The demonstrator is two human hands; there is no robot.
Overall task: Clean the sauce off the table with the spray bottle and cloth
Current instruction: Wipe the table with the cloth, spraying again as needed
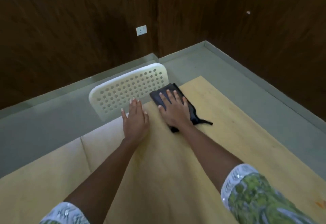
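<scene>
Right hand flat on the cloth, fingers spread and straight, pressing the folded dark fabric onto the table near its far corner. Left hand just beside it, also flat with fingers straight and close together, palm resting on the bare wood at the table's far edge, holding nothing. Cloth lying between the right palm and the tabletop, a loose strap or tail trailing out to the right of the wrist. No spray bottle anywhere in view. A faint orange smear at the near right edge of the table, probably sauce, well apart from the cloth. Risks from here, as judgement: wiping only the far corner and missing that smear; the trailing tail dragging residue back over wiped wood; the cloth sliding off the far edge toward the chair under a hard push, given how near the corner it sits; dry rubbing merely spreading the sauce if no spray gets applied. No brand, label or legible writing visible on cloth, table, chair or the wall socket.
</scene>
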